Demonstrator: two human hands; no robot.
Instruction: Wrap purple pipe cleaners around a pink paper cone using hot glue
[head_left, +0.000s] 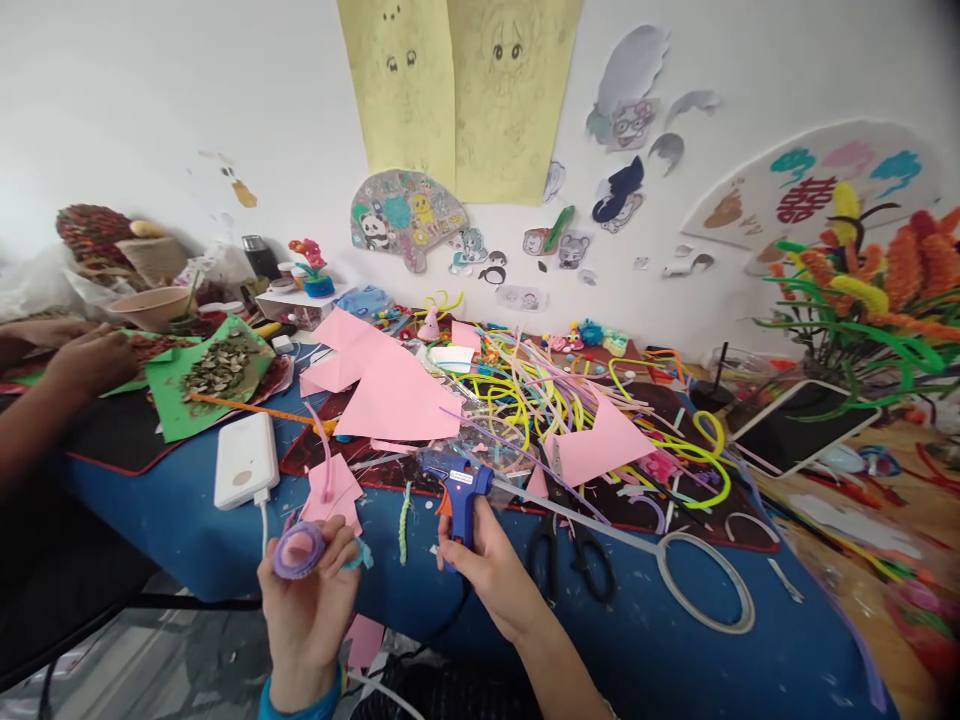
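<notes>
My left hand (pixel 309 600) holds a coiled purple pipe-cleaner ring (pixel 298 549) with a pink centre, just above the near edge of the blue table (pixel 187 520). My right hand (pixel 487 570) grips a blue hot glue gun (pixel 461 490) by its handle. The gun's nozzle points left, towards the ring, and a gap separates them. The gun's black cord drops below the table edge. Black scissors (pixel 574 555) lie just right of my right hand.
Pink paper sheets (pixel 394 395) and a tangle of pipe cleaners (pixel 540 390) cover the middle. A white power bank (pixel 245 458) lies at left, a white ring (pixel 709 580) at right. Another person's hand (pixel 90 355) rests at far left near green paper with seeds (pixel 214 370). A tablet (pixel 806 425) leans at right.
</notes>
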